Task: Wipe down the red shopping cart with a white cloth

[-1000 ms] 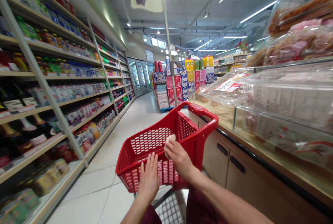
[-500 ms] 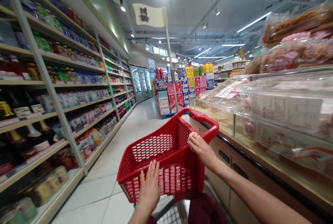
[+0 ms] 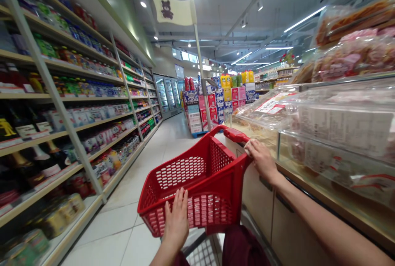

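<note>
A red plastic shopping cart (image 3: 225, 171) with perforated basket walls stands in front of me, turned sideways. My right hand (image 3: 259, 157) is at the near end of the cart's handle (image 3: 236, 135). Its fingers are closed over a small crumpled white cloth or tissue (image 3: 248, 145), pressed against the red plastic; most of it is hidden. Against the near side of the basket lies my left hand (image 3: 177, 218), flat with fingers stretched and nothing in them. From the cart rises a pole with a cream flag (image 3: 177, 10) bearing a bear.
Shelves of bottles and cans (image 3: 92, 105) line the left. Close on the right is a display counter (image 3: 290, 200) with clear boxes and packaged food. Stacked cartons (image 3: 210, 109) stand ahead, and glass-door fridges (image 3: 168, 93) are farther back. Tiled floor (image 3: 154, 159) runs between.
My right hand has moved right and up, from the basket's rim beside the handle onto the handle's near end. My left hand stays at the basket's side. The view has shifted slightly.
</note>
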`<state>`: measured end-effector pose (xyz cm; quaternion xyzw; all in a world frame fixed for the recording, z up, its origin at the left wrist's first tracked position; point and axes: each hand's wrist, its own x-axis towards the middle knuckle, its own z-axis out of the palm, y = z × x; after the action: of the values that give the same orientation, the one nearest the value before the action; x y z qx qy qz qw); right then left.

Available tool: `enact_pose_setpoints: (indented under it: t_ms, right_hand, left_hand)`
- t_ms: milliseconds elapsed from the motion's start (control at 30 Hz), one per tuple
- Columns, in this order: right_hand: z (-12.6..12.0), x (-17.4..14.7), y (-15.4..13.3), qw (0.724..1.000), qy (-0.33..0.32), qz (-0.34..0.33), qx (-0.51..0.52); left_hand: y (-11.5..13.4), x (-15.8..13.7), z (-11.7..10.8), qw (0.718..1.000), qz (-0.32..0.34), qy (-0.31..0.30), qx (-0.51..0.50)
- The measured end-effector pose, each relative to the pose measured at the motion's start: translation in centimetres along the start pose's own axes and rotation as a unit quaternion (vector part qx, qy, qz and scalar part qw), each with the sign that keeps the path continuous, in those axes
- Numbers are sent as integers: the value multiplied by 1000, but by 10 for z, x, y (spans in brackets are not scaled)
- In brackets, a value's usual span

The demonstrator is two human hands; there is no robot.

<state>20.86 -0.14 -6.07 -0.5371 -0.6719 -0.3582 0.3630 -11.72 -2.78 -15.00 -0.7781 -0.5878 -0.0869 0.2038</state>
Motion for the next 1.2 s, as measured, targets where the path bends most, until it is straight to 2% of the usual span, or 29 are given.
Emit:
enact_pose_setpoints:
  t_ms: [67, 167, 200, 333, 367, 500, 533, 667, 700, 800, 867, 1000, 1033, 1133, 1200]
  right_hand:
    - [2, -1, -4, 1000, 8, -7, 6]
    - [5, -6, -14, 995, -12, -91, 47]
    - [5, -6, -14, 994, -17, -97, 50]
    - [7, -3, -10, 1000, 8, 1, 3]
    - [9, -2, -13, 1000, 13, 5, 2]
    - [16, -5, -31, 994, -9, -98, 51]
    - [16, -6, -31, 993, -14, -103, 53]
    - [12, -5, -20, 1000, 12, -6, 15]
    - [11, -6, -20, 1000, 19, -3, 12]
    - [9, -8, -27, 995, 0, -87, 39]
    - [8, -8, -28, 993, -22, -101, 49]
    - [6, -10, -27, 1000, 4, 10, 19]
    - [7, -12, -29, 1000, 10, 3, 22]
    - [9, -16, -38, 995, -11, -85, 55]
    - [7, -16, -39, 995, -23, -81, 54]
  left_hand:
    - [0, 0, 1, 1000, -4, 0, 3]
    - [0, 0, 4, 1000, -6, -3, 5]
    - [0, 0, 5, 1000, -5, -4, 5]
    - [0, 1, 11, 1000, -8, 14, 5]
    - [0, 1, 12, 1000, -11, 20, 4]
    - [-1, 1, 13, 1000, -9, 14, -2]
    - [-1, 0, 12, 1000, -11, 13, 0]
    - [1, -3, 9, 999, -21, 29, 7]
    - [1, -4, 9, 999, -19, 31, 5]
    - [1, -6, 9, 1000, -10, 29, -5]
    - [1, -6, 8, 1000, -7, 26, -9]
    - [5, -5, 4, 1000, -14, 23, -14]
    - [6, -4, 3, 999, -18, 24, -13]
    - [8, -4, 1, 1000, -21, 22, -9]
    - [9, -5, 1, 999, -16, 26, -9]
